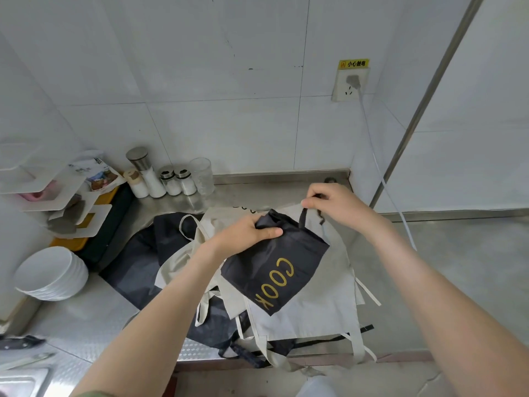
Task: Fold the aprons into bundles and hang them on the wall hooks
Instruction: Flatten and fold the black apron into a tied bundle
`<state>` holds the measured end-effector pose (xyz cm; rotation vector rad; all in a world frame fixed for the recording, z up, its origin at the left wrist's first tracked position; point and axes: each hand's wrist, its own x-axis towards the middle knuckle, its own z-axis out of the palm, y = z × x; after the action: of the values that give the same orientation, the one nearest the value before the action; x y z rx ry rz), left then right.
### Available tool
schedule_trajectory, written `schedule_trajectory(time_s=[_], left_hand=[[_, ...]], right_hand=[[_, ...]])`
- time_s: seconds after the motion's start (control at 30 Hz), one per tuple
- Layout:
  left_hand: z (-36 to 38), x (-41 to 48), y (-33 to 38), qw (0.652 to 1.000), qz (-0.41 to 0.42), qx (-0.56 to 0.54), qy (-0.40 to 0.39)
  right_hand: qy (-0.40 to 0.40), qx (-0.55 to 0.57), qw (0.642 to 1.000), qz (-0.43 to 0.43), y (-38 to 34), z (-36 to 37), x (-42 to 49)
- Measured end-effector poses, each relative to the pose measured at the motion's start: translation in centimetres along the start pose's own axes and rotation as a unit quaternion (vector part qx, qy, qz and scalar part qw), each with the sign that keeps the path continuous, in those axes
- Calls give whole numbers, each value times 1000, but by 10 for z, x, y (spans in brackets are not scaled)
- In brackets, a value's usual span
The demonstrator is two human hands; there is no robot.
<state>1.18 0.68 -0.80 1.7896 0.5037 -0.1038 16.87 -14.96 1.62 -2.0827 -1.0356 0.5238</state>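
Bundling step: black apron (274, 267) folded small, held over beige apron (320, 299) on counter (458, 267). Top edge gripped by left hand (243, 234); right hand (335, 202) pinches strap (302, 217), possibly neck loop. Next: wrap strap tight, keep loop free for hook; none in view.

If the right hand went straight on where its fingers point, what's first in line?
Probably the clear glass by the shakers. The right hand, pinching the black strap, points left toward the back wall; height is unclear, so it might pass over.
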Motion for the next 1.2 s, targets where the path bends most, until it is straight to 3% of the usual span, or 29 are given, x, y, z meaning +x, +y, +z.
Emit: schedule_trajectory(time_s=[0.23, 0.4, 0.57, 0.73, 0.83, 0.9, 1.07, 1.13, 1.2], left_hand=[[8, 1, 3, 999, 8, -7, -38], [2, -1, -3, 996, -4, -89, 2], [-1, -1, -3, 974, 16, -209, 84], [-1, 4, 6, 941, 22, -288, 178], [0, 11, 10, 923, 2, -322, 209], [-1, 16, 12, 915, -49, -343, 208], [0, 20, 3, 914, -121, -378, 84], [5, 21, 1, 926, -139, -334, 105], [9, 23, 4, 920, -137, -322, 177]], right_hand=[[-6, 5, 999, -32, -12, 10, 6], [9, 0, 998, 59, 14, 3, 6], [-6, 175, 967, 184, 42, 15, 2], [-91, 404, 900, 134, 33, 30, -15], [-119, 441, 884, 98, 22, 38, -19], [-87, 448, 885, 92, 16, 39, -18], [26, 463, 878, 119, 11, 36, -12], [35, 460, 880, 114, 11, 36, -10], [9, 464, 878, 117, 9, 35, -11]])
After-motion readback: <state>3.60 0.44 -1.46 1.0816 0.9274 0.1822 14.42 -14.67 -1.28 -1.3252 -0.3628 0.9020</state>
